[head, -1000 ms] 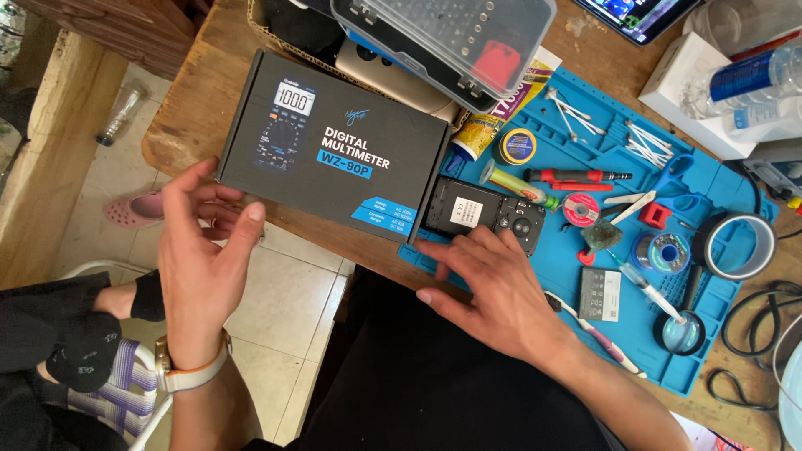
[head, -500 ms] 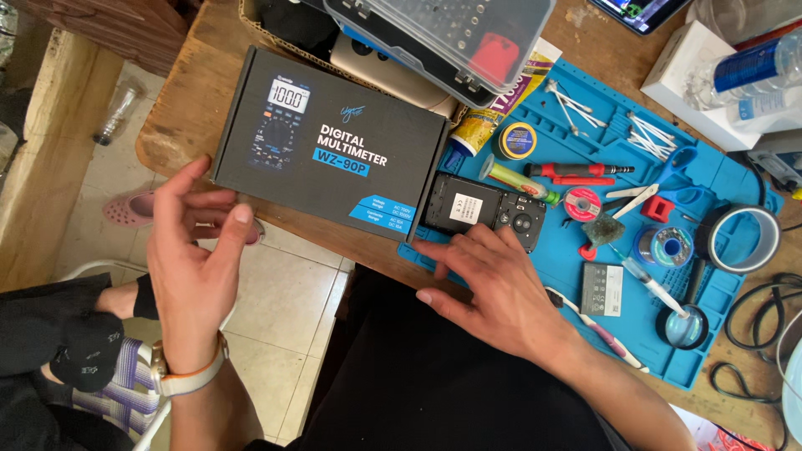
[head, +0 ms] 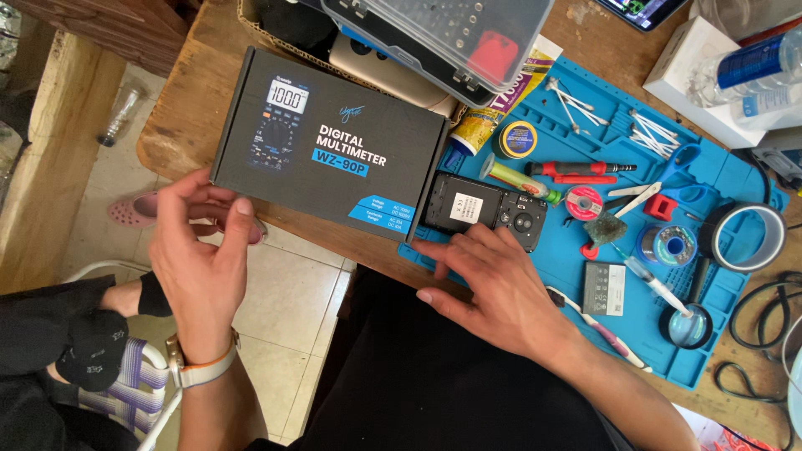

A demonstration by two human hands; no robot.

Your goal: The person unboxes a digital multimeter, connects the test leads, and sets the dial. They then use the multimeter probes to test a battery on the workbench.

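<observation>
The left hand [head: 200, 250] is open, its fingertips at the near corner of the dark box [head: 330, 142] lying on the wooden table [head: 180, 125]. The right hand [head: 493, 288] rests open on the blue mat [head: 710, 334], fingers touching the opened phone [head: 484, 209] just beside the box. Farther back lies a clear plastic case [head: 443, 33].

Counted inventory of the workbench, seen from the head camera.

Two hands are showing, one left hand [head: 200, 267] and one right hand [head: 499, 288]; one dark meter box [head: 330, 142] is lying on the wooden table [head: 180, 125], and one opened black phone [head: 484, 209] is sitting on one blue work mat [head: 710, 351]. On the mat are lying one red-handled screwdriver [head: 581, 169], one small red reel [head: 583, 203], one blue spool of wire [head: 668, 244], one round yellow tin [head: 518, 139], one flat grey battery [head: 604, 288] and one magnifying glass [head: 687, 326]. One wide roll of tape [head: 746, 236] is resting at the mat's edge, and one clear plastic case [head: 451, 33] is standing beyond the box. The cotton swabs [head: 647, 134] are lying in a loose scatter too tangled for counting.
</observation>
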